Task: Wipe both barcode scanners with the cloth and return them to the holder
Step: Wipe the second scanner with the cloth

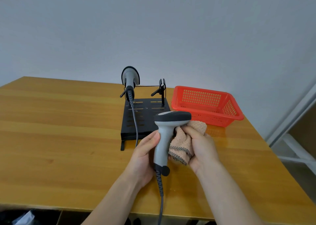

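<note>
The left hand [145, 153] holds one barcode scanner [165, 139] upright by its grey handle, fingers wrapped closed around it, above the near middle of the counter [59, 130]. The right hand [201, 149] presses a bunched pink cloth [183, 142] against the right side of the handle, just under the dark head; its fingers are closed on the cloth.

The step in hand seems to be the wiping of this scanner. To do it well, I think the left hand should keep a firm grip low on the handle and turn the scanner slowly, so the cloth reaches every side, also the head and the window at its front. The cable [161, 200] hangs down from the handle over the near edge of the counter; it could be pulled or caught while turning.

The second scanner [130, 78] sits in the left cradle of the black holder [145, 117], at the far middle of the counter, and its cable runs down over the holder's base. The right cradle [161, 88] is free, probably for the scanner in hand. A red basket [206, 105] stands just right of the holder, near that cradle, so the return path should come from the near side.
</note>
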